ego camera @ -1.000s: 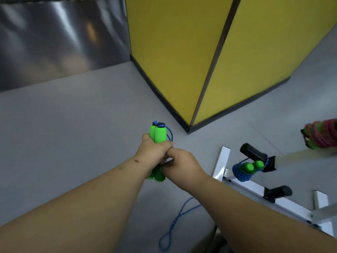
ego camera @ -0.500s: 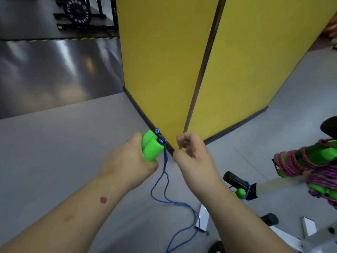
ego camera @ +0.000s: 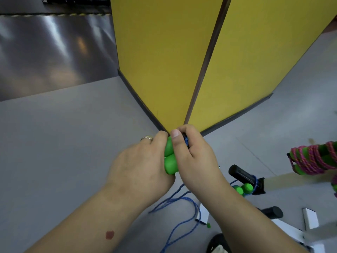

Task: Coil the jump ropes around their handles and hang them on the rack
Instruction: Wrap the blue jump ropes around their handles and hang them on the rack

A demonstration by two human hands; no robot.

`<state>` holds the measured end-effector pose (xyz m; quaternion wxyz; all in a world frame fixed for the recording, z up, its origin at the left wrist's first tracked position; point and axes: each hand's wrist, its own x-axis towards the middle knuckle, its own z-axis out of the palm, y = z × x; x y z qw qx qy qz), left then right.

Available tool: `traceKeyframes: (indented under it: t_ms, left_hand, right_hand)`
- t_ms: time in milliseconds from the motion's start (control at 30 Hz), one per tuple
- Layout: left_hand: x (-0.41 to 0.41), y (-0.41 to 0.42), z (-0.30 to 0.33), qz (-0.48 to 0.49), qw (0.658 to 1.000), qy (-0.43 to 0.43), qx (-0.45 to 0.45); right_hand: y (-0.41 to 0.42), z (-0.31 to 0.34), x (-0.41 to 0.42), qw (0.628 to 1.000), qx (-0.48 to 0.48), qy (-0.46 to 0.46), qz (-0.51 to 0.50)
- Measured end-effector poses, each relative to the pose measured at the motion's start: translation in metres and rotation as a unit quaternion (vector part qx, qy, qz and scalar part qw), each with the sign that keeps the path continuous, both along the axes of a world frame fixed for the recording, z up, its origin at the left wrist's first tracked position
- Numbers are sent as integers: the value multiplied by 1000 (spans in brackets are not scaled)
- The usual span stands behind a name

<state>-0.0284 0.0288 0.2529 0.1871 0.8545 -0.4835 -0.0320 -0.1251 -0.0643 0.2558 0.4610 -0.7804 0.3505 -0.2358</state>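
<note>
Step in hand: coiling the blue rope [ego camera: 184, 215] round the 2 green handles [ego camera: 170, 157], held at frame centre.
Left hand [ego camera: 140, 167]: clenched round the paired handles.
Right hand [ego camera: 193, 154]: pinches rope at the handles' top end.
Rope: mostly loose, trailing to the floor at lower centre.
Rack [ego camera: 244, 175]: lower right, 1 blue-roped bundle [ego camera: 243, 189] and a pink-roped bundle [ego camera: 310, 158] already hung.
Next move: likely many more turns, kept taut.

Both hands hide most of the green handles [ego camera: 170, 162]; pink coiled rope [ego camera: 313, 158] blurred, cut off
</note>
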Motion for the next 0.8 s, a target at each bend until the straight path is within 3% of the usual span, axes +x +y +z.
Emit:
traceKeyframes:
  t_ms: [200,467,800]
  left_hand:
    - [6,5,-6,-37,999,-37,2]
    - [8,11,-10,-36,998,-33,38]
    - [8,13,-17,-53,998,-13,39]
  right_hand:
    - [-4,-5,-2,1000,-5,-4,-24]
    - [1,-11,-7,998,44,34,15]
    - [3,-10,-6,998,12,59,7]
